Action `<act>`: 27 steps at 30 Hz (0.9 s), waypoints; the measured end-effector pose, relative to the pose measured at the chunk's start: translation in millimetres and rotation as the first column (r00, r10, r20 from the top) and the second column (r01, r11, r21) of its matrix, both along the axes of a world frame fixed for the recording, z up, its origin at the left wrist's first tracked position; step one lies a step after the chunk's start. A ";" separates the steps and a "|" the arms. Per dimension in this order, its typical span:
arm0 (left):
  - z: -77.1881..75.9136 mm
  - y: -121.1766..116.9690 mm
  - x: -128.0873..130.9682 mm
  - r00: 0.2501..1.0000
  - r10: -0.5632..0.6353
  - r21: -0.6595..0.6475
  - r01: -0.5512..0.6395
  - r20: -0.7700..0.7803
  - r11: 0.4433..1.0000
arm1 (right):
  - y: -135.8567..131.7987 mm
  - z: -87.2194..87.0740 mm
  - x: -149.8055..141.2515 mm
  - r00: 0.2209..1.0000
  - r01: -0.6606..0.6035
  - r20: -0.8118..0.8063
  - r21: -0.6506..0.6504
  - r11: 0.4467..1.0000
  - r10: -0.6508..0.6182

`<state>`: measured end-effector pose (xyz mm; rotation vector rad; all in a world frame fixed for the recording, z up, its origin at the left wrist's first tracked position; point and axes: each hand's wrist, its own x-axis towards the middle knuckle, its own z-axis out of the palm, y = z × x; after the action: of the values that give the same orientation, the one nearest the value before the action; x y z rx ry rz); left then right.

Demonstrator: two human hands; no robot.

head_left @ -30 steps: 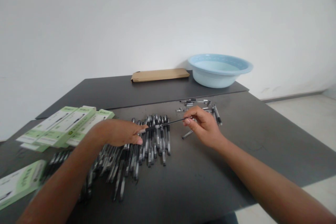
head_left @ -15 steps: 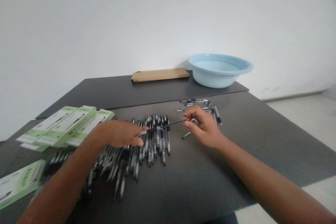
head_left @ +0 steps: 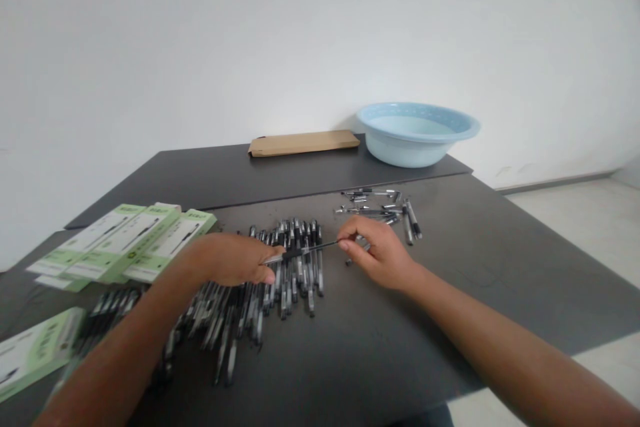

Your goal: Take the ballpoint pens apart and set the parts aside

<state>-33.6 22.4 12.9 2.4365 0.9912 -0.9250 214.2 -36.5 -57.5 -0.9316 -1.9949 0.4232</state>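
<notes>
My left hand [head_left: 233, 260] is closed around a clear pen barrel with a black grip [head_left: 293, 254], held sideways above the pile. A thin dark pen refill [head_left: 325, 245] runs from the barrel's right end to my right hand [head_left: 383, 255], whose thumb and fingertips pinch its far end. Much of the refill sits inside the barrel. Under and around my left hand lie many clear pens with black caps [head_left: 300, 280], roughly side by side. Behind my right hand, loose pens and pen parts [head_left: 370, 209] are scattered, some hidden by the hand.
Green and white pen boxes [head_left: 150, 240] overlap at the left, and another box [head_left: 43, 350] lies nearer me. A flat brown cardboard piece [head_left: 305, 143] and a light blue basin [head_left: 417, 147] stand at the back of the dark table [head_left: 500, 260], against the wall.
My right hand has moved left toward my left hand. Less of the refill shows outside the barrel now. My left hand has stayed almost in place.
</notes>
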 end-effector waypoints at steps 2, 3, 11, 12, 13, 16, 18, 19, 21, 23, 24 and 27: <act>0.6 -0.8 1.8 1.000 -0.012 -0.007 0.012 0.006 1.000 | -0.7 -1.5 -1.2 1.000 -0.010 -0.002 -0.009 1.000 0.010; 0.7 -0.7 2.1 1.000 -0.014 -0.009 0.014 0.006 1.000 | -1.2 -2.3 -1.7 1.000 -0.017 -0.004 -0.010 1.000 0.017; 1.1 2.4 -7.5 0.999 0.031 0.013 -0.031 0.013 0.999 | 6.1 1.6 12.8 0.996 0.087 -0.005 0.023 0.996 -0.086; 1.8 1.9 -7.8 0.999 0.040 0.018 -0.040 0.001 0.999 | 11.8 2.6 22.1 0.985 0.174 0.004 0.040 0.984 -0.174; 2.5 1.4 -7.6 0.999 0.047 0.027 -0.047 -0.013 0.999 | 19.0 2.8 34.0 0.957 0.288 0.016 0.056 0.956 -0.289; 3.3 -0.1 -5.5 0.998 0.044 0.037 -0.042 -0.042 0.998 | 45.0 -2.9 79.6 0.789 0.589 0.180 0.050 0.807 -0.588; 2.6 -0.1 -4.8 0.999 0.035 0.033 -0.033 -0.037 0.999 | 61.1 -11.9 109.7 0.634 0.696 0.446 0.026 0.718 -0.631; 2.0 0.2 -4.9 0.999 0.029 0.030 -0.029 -0.027 0.999 | 67.6 -17.0 122.1 0.569 0.716 0.570 0.011 0.698 -0.593; 0.7 1.4 -6.2 1.000 0.024 0.021 -0.023 -0.009 1.000 | 76.5 -26.4 139.1 0.546 0.710 0.645 -0.017 0.704 -0.535; -0.1 2.3 -8.0 1.000 0.021 0.020 -0.021 0.000 1.000 | 80.8 -32.6 145.9 0.554 0.689 0.670 -0.035 0.724 -0.495; -0.2 2.6 -8.7 1.000 0.022 0.021 -0.022 0.002 1.000 | 81.8 -34.4 146.2 0.555 0.681 0.678 -0.039 0.731 -0.481; 0.2 2.0 -9.2 0.999 0.033 0.032 -0.033 0.005 0.999 | 82.9 -36.3 140.2 0.554 0.667 0.693 -0.039 0.744 -0.461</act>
<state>-42.8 24.3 13.1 2.4400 1.0489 -0.8991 354.3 46.4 -93.8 -2.0937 -2.0607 -0.0037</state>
